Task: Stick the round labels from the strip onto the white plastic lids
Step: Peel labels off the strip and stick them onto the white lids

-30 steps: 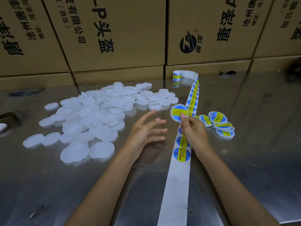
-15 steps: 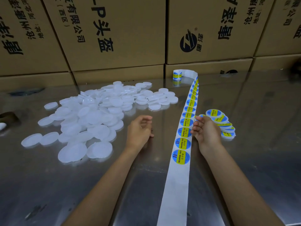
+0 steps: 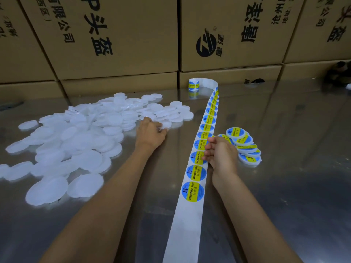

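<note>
A long white backing strip [image 3: 190, 221] with round blue-and-yellow labels [image 3: 193, 191] runs from the near edge up to its roll [image 3: 194, 86] at the back. A big loose heap of white plastic lids [image 3: 79, 137] covers the table's left half. My left hand [image 3: 151, 134] reaches into the heap's near right edge, its fingers curled on a white lid [image 3: 166, 124]. My right hand [image 3: 220, 154] sits at the strip's right edge with curled fingertips on a label; whether it pinches the label I cannot tell. A small pile of labelled lids [image 3: 245, 147] lies just right of that hand.
Everything rests on a shiny metal table [image 3: 284, 186]. Stacked brown cardboard boxes [image 3: 117, 40] with black print wall off the back. A dark object [image 3: 338, 73] sits at the far right corner.
My right hand set the labelled lid on the right-hand pile and came back to the strip. My left hand moved up and away into the lid heap and curled on a lid.
</note>
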Available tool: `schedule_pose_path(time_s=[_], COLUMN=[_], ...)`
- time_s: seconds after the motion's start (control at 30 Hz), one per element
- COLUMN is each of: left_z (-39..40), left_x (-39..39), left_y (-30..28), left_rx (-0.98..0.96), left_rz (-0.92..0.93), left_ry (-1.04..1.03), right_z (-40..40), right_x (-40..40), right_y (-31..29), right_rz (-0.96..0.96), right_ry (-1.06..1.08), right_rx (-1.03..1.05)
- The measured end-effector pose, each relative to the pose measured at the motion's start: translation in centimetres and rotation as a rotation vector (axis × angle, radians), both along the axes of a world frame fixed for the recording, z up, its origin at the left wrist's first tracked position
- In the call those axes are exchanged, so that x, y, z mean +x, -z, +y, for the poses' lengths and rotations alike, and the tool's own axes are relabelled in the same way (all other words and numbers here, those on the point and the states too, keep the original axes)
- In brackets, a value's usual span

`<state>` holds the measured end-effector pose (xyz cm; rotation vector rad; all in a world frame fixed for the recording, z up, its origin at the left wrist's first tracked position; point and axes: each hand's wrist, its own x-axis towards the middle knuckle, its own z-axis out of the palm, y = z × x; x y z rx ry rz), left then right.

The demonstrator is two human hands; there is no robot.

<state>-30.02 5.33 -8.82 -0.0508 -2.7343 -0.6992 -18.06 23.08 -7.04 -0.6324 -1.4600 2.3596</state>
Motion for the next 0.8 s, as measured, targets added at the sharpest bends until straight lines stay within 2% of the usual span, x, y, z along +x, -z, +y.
schedule_pose_path(time_s=[0.13, 0.27, 0.4, 0.5, 0.63, 0.7, 0.8], left_z=[0.1, 0.2, 0.2, -0.3, -1.2, -1.6, -1.9], left_x=[0.0, 1.2, 2.8, 3.5, 4.9, 6.0, 8.1], left_y=[0.2, 0.1, -0.3, -0.5, -0.7, -0.7, -0.8], left_rx=[0.075, 0.136, 0.294, 0.539, 1.087, 1.197, 1.225], left_rz=[0.11, 0.141, 0.185, 0.189, 0.054, -0.001, -0.064], left_ry=[0.019, 0.09, 0.059, -0.034, -0.11, -0.061, -0.002], right_z=[0.0, 0.2, 0.0, -0.2, 0.5, 0.4, -0.4], right_x=[-0.1, 0.0, 0.4, 1.0, 2.2, 2.7, 3.0], right_y=[0.1, 0.1, -0.1, -0.2, -0.3, -0.3, 0.0], right_rz=[-0.006, -0.009, -0.021, -0.012, 0.004, -0.009, 0.1], right_ry=[-0.011, -0.025, -0.069, -0.164, -0.266, -0.379, -0.492], right_rx=[0.006, 0.036, 0.13, 0.388, 1.026, 1.195, 1.238])
